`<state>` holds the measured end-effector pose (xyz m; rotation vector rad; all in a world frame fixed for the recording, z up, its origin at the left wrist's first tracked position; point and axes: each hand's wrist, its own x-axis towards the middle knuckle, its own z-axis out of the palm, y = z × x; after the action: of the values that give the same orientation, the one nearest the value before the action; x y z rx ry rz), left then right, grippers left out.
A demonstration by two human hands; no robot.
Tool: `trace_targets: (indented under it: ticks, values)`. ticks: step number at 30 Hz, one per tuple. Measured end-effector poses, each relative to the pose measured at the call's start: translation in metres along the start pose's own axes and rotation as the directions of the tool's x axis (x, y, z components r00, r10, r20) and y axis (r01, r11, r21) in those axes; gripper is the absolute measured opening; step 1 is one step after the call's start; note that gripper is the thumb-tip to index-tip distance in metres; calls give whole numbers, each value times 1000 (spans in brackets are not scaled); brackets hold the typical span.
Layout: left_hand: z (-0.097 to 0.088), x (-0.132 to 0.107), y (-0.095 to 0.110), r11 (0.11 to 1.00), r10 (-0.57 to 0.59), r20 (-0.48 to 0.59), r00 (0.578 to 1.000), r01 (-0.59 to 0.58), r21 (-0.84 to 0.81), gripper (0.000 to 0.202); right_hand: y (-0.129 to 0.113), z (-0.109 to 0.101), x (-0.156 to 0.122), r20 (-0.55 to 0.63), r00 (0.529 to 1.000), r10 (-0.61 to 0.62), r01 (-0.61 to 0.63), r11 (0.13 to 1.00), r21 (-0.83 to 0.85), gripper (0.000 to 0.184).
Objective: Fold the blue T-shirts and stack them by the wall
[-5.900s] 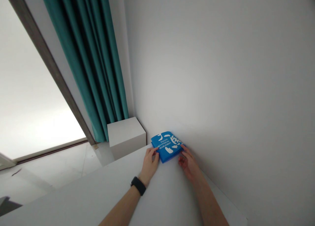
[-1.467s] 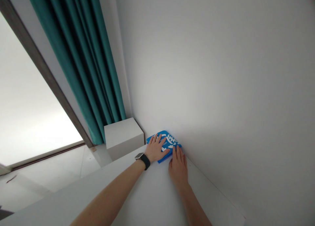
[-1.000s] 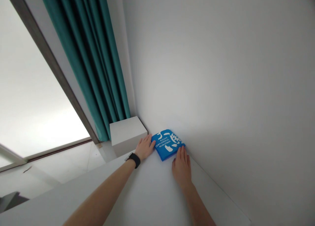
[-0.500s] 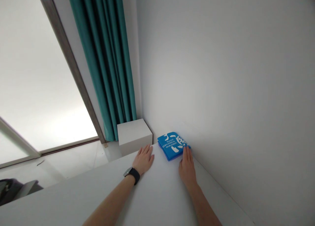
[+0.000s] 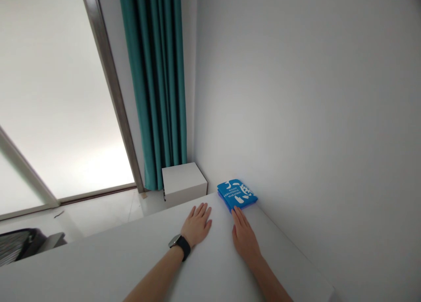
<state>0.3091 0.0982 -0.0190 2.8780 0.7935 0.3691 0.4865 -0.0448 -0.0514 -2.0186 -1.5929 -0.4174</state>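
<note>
A folded blue cloth [image 5: 237, 194] with white print lies in the far corner of a white table [image 5: 131, 258], against the wall. My left hand [image 5: 197, 223], a dark watch on its wrist, rests flat and open on the table a little left of the cloth, not touching it. My right hand [image 5: 242, 234] lies flat and open just in front of the cloth, fingertips close to its near edge. Neither hand holds anything.
A white wall [image 5: 312, 118] runs along the table's right side. Beyond the table's far edge stands a white box [image 5: 184, 183] on the floor, with a teal curtain [image 5: 158, 87] and a large window [image 5: 49, 109] behind it. A dark object [image 5: 19, 245] sits at the lower left.
Both hands have drawn back from the blue cloth toward me and now lie flat on the table. The view has swung left, so more of the window shows.
</note>
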Motion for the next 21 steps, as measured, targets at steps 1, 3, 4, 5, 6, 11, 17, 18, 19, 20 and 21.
trace_targets:
  ticks: [1, 3, 4, 5, 6, 11, 17, 18, 19, 20, 21]
  values:
    - [-1, -4, 1, 1000, 1, 0, 1000, -1, -4, 51, -2, -2, -3, 1, 1000, -1, 1, 1000, 0, 64]
    - [-2, -13, 2, 1000, 5, -1, 1000, -5, -15, 51, -7, -5, -8, -3, 1000, 2, -2, 1000, 1, 64]
    - [-3, -18, 2, 1000, 7, -2, 1000, -7, -21, 51, -9, -7, -10, -8, 1000, 6, -6, 1000, 1, 64]
    - [-4, -23, 3, 1000, 8, -4, 1000, -8, -27, 50, -12, -8, -11, -12, 1000, 10, -10, 1000, 0, 65]
    - [-5, -29, 3, 999, 10, -5, 1000, -10, -34, 50, -14, -9, -13, -15, 1000, 12, -12, 1000, -1, 65]
    - [-10, -52, 7, 996, -4, -34, 999, 1, -94, 46, -27, -10, -17, -2, 1000, 18, -18, 1000, -14, 61]
    - [-19, -75, 11, 985, -71, -120, 990, 51, -162, 33, -54, -12, -22, 44, 998, 52, -50, 998, -30, 54]
    - [-20, -79, 12, 984, -84, -127, 988, 62, -169, 31, -60, -12, -24, 58, 997, 45, -44, 999, -31, 53]
    - [-22, -84, 12, 982, -97, -133, 986, 74, -173, 30, -66, -12, -25, 72, 997, 38, -36, 999, -32, 52]
    - [-23, -90, 11, 981, -110, -137, 984, 85, -173, 29, -73, -12, -25, 87, 996, 30, -27, 999, -32, 51]
    - [-25, -95, 10, 980, -124, -141, 982, 99, -172, 29, -79, -12, -26, 101, 995, 22, -19, 999, -31, 49]
